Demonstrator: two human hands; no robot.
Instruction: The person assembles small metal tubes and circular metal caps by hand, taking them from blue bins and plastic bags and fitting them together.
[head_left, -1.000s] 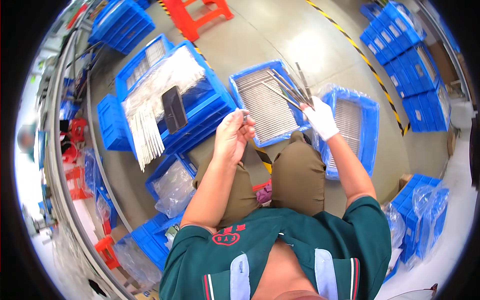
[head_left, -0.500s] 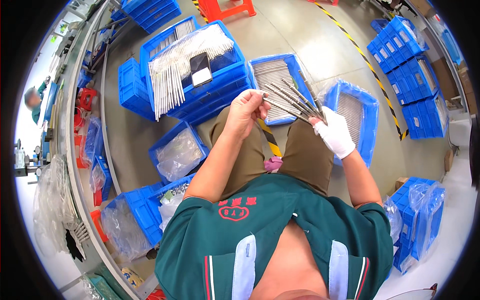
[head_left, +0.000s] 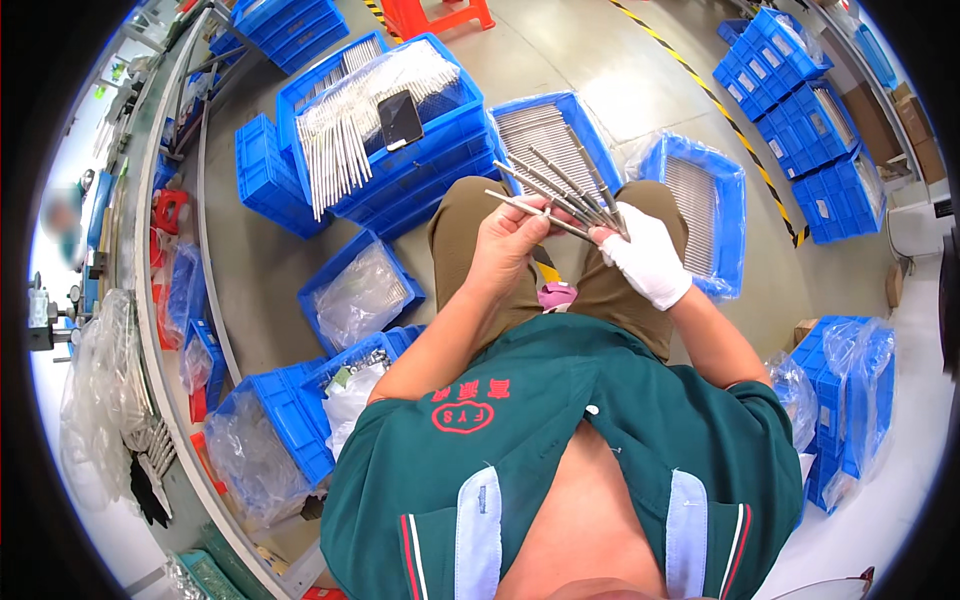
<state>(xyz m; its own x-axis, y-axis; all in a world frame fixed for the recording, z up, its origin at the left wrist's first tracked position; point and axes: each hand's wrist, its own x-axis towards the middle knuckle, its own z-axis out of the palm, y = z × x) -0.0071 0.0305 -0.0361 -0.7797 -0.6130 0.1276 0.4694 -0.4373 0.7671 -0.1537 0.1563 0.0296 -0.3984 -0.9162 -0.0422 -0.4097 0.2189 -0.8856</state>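
Several thin grey metal rods [head_left: 562, 180] fan out from my right hand [head_left: 645, 258], which wears a white glove and is closed around their lower ends. With bare fingers, my left hand [head_left: 510, 248] pinches one metal rod [head_left: 536, 212] partway along its length. This rod lies at a flatter angle than the others, and its near end reaches toward the gloved fingers. Both hands are above my knees. Just beyond them stands a blue bin [head_left: 560, 97] filled with rows of similar rods. A second blue bin of rods [head_left: 738, 190] is on the floor to the right.
At the left, a blue crate stack [head_left: 420, 170] bears many rods and a phone [head_left: 400, 120]. Blue bins with plastic bags [head_left: 362, 300] sit nearer. Crate stacks [head_left: 830, 130] line the right side. A long bench edge [head_left: 150, 330] runs along the left; a person [head_left: 65, 225] is beyond it.
My left hand has moved nearer to my right, its grip shifting from one rod's far end to partway along it. Both hands are slightly lower. The phone's screen has gone dark.
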